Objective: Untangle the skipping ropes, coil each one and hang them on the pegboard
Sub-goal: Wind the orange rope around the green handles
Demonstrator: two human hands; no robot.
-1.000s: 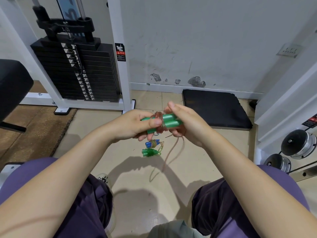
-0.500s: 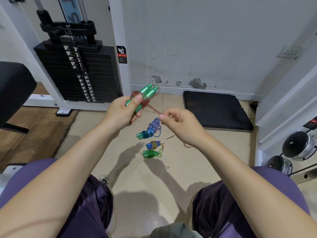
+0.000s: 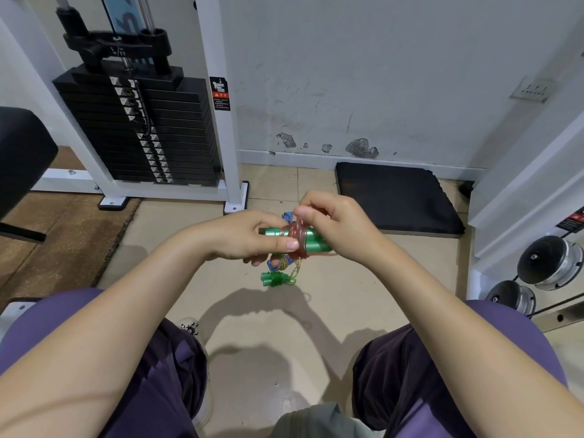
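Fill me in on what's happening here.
A seated person is winding a reddish skipping rope around its pair of green handles. The left hand grips the handles while the right hand pinches the rope at the wraps. Other ropes, already bundled, lie on the floor beneath the hands. No pegboard is in view, so nothing is hung yet.

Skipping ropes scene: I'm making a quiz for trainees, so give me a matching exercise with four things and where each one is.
Things:
1. green handles
2. reddish cord
3. green rope bundle
4. black mat

Places:
A. lying on the floor below the hands
B. flat by the wall
C. gripped in the left hand
D. wound around the handles

Pairs: 1-C, 2-D, 3-A, 4-B
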